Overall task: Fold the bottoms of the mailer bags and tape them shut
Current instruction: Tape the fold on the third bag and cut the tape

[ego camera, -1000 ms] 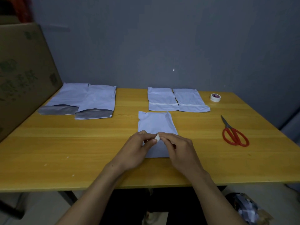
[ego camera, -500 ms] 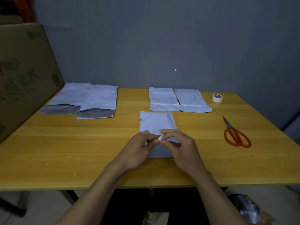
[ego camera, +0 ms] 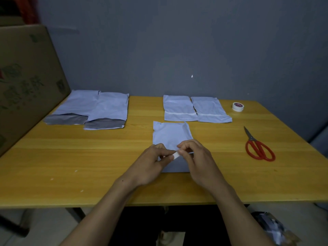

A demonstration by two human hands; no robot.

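— What are the two hands doing?

— They meet over the near half of a pale mailer bag [ego camera: 171,135] lying flat on the yellow wooden tabletop [ego camera: 88,157]. The left hand [ego camera: 152,166] and the right hand [ego camera: 198,162] each pinch an end of a small white piece of tape [ego camera: 176,155] between thumb and fingertips, so both are closed on that piece. The other fingers curl loosely above the bag.

— Is the tape stuck down on the bag?

— I cannot tell; the fingers cover the spot under it.

— Where are the other bags?

— Beyond the hands, slightly to their right, two taped bags [ego camera: 197,109] lie side by side, each with a white strip across its near end. Far to the left of the hands and further back, two open bags [ego camera: 92,110] overlap, their grey inner flaps turned toward the person.

— And the tools?

— A tape roll [ego camera: 237,107] sits beyond and well to the right of the right hand, past the taped pair. Red-handled scissors [ego camera: 257,146] lie level with the hands, well apart on the right, blades closed and pointing away.

— Anything else?

— A large cardboard box [ego camera: 26,82] leans at the tabletop's far left edge, against the grey wall [ego camera: 177,41].
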